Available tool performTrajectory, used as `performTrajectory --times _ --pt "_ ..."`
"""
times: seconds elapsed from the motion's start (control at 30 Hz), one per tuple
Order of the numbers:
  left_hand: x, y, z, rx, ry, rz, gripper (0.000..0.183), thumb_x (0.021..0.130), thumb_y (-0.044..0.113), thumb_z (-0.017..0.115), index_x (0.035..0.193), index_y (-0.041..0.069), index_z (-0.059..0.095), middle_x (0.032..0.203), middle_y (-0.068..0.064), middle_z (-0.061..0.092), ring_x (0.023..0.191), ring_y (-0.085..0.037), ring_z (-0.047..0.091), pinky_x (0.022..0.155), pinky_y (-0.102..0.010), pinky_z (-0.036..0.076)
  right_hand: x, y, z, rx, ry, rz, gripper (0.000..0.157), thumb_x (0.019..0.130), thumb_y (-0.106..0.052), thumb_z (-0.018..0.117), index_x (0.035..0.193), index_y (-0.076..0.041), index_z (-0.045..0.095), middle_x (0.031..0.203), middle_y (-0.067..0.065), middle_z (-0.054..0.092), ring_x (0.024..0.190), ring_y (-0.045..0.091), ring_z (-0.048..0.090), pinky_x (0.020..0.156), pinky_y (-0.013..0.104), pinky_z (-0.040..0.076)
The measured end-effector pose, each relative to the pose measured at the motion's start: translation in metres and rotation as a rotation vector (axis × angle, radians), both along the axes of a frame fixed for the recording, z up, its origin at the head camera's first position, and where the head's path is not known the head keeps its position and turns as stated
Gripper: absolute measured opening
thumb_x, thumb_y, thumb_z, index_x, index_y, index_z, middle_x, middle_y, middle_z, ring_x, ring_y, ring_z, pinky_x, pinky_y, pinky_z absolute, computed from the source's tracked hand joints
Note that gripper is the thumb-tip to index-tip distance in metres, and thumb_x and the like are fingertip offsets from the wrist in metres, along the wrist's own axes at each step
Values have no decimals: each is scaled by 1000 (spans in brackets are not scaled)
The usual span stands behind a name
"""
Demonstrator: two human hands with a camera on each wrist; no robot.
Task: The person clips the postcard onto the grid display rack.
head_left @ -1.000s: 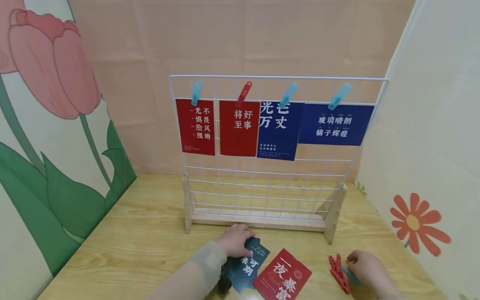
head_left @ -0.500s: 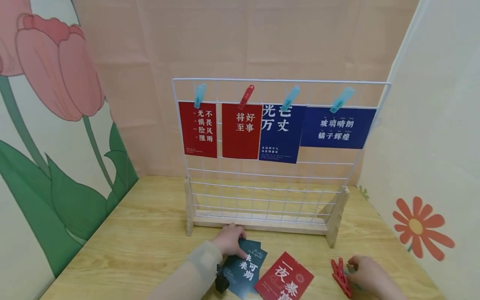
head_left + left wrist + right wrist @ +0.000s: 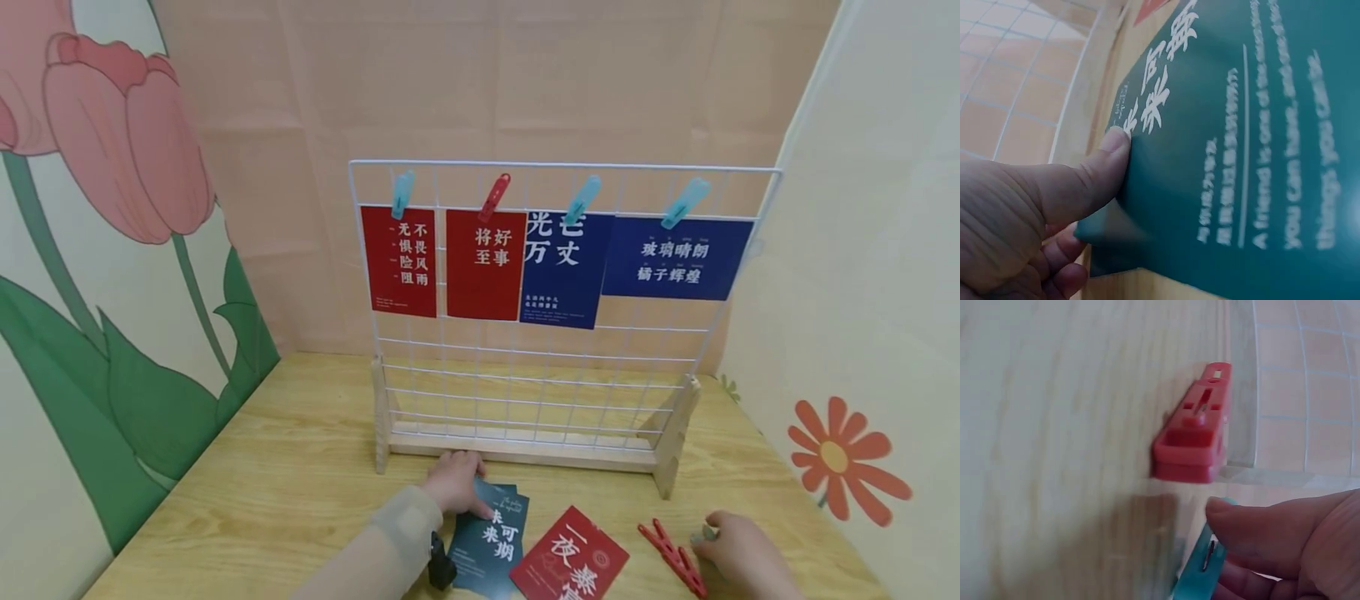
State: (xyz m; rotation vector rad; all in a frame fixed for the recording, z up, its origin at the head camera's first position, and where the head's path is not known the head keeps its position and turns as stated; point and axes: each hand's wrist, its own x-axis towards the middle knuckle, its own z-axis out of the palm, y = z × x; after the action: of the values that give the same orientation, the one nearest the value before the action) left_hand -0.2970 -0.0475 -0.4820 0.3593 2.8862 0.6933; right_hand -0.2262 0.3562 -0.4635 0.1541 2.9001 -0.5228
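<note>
My left hand pinches the edge of a dark green printed card, thumb on top and fingers curled below. Another dark card lies partly under it, its corner showing in the left wrist view. At the right, my right hand holds a teal clothespin between thumb and fingers, low over the table. Just beside that hand lies a red clothespin on the wood; in the head view it looks like a slim open V. A red card rests between the two hands.
A white wire grid stands in a wooden base behind the hands. Two red and two blue cards hang from its upper bar by teal and red clothespins. A flowered wall rises at the right.
My left hand has drawn slightly left and the green card has turned more upright in view. The red clothespin's upper end has swung left, while the right hand stays nearly in place.
</note>
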Motion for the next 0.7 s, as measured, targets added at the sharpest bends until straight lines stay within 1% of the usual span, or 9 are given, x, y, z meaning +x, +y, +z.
performTrajectory --times 0.07,0.17,0.23,0.33,0.37,0.43,0.53,0.63,0.7 --pt "0 -1 -1 39 -2 6 48 65 36 89 102 20 63 101 2 59 95 -23 48 88 -44 39 1 0 3 -18 12 -14 54 83 -29 71 109 16 57 102 31 62 93 46 59 77 57 47" --pt "-1 -5 -1 115 6 1 34 75 24 83 105 18 67 106 -1 61 101 -26 51 91 -46 40 1 -1 7 -57 44 -36 56 86 -32 69 113 16 57 105 32 61 93 46 59 74 56 48" --pt "-1 -9 0 210 -8 0 27 79 12 78 105 15 69 107 -5 62 101 -26 53 89 -46 42 1 -3 11 -84 65 -56 58 89 -36 66 115 15 56 105 31 61 90 43 61 71 53 49" --pt "-2 -15 2 354 -43 21 23 81 4 73 102 12 70 103 -5 63 94 -24 56 85 -44 46 2 -6 17 -122 103 -84 62 90 -40 64 117 15 54 101 24 63 86 35 62 68 48 50" --pt "-3 -18 2 404 -65 36 20 82 3 73 100 11 70 100 -5 63 91 -23 56 82 -44 47 2 -7 19 -134 113 -93 64 90 -42 63 118 15 54 100 22 64 85 32 62 68 47 50" --pt "-5 -23 4 474 -103 67 16 83 5 73 96 12 70 93 -2 62 85 -21 55 77 -41 48 2 -10 23 -160 139 -96 66 90 -43 63 119 15 52 99 18 64 85 30 61 67 46 50" --pt "-6 -31 8 525 -147 92 11 84 10 74 92 15 69 89 -1 61 81 -21 54 72 -38 46 2 -17 27 -201 174 -99 67 89 -44 63 121 14 51 101 19 64 86 29 62 67 44 51" --pt "-6 -38 14 563 -189 90 11 84 12 74 93 15 68 90 -3 60 84 -22 53 74 -37 44 4 -24 33 -237 198 -92 69 90 -46 62 124 13 50 104 20 64 87 29 62 67 42 52" --pt "-4 -42 20 600 -220 82 11 85 13 73 94 14 68 92 -4 60 86 -23 53 77 -38 44 6 -28 36 -251 209 -83 71 91 -48 60 128 12 49 107 21 64 91 31 62 68 42 52"
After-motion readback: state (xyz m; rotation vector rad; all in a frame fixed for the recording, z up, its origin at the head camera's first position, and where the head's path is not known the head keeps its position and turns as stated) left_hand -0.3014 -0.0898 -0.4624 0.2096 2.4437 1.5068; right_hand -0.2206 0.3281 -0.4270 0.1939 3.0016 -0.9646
